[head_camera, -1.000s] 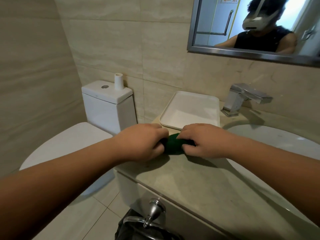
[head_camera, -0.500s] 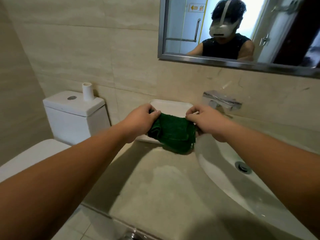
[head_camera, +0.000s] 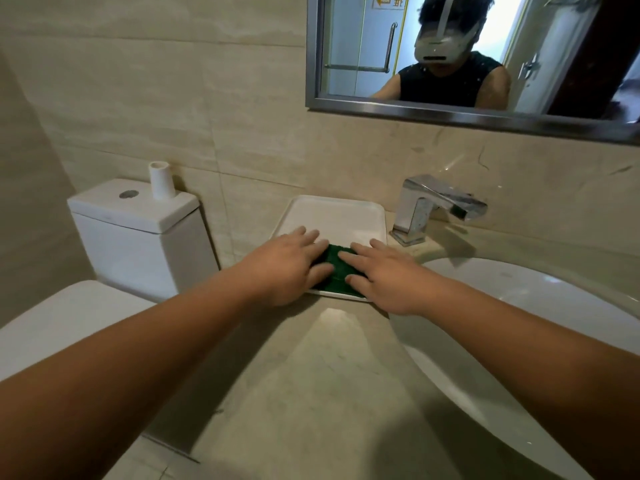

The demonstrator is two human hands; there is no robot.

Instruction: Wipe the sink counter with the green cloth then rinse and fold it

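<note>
The cloth (head_camera: 337,276) is dark green. Tray (head_camera: 341,213), sink (head_camera: 519,303) and toilet tank (head_camera: 138,244) are plain white. The counter (head_camera: 311,382) is pale beige, faintly marbled; wall tiles (head_camera: 173,98) are beige with soft veins. The faucet (head_camera: 424,206) is silver.

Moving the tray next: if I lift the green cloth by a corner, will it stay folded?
Probably not: the green cloth looks soft, pressed flat under the left hand and right hand, so it likely droops open. It may slide on the smooth tray.

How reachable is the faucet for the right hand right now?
Probably yes: the right hand presses flat on the green cloth in the tray, and the faucet stands just beyond to its right, with only bare counter between.
</note>
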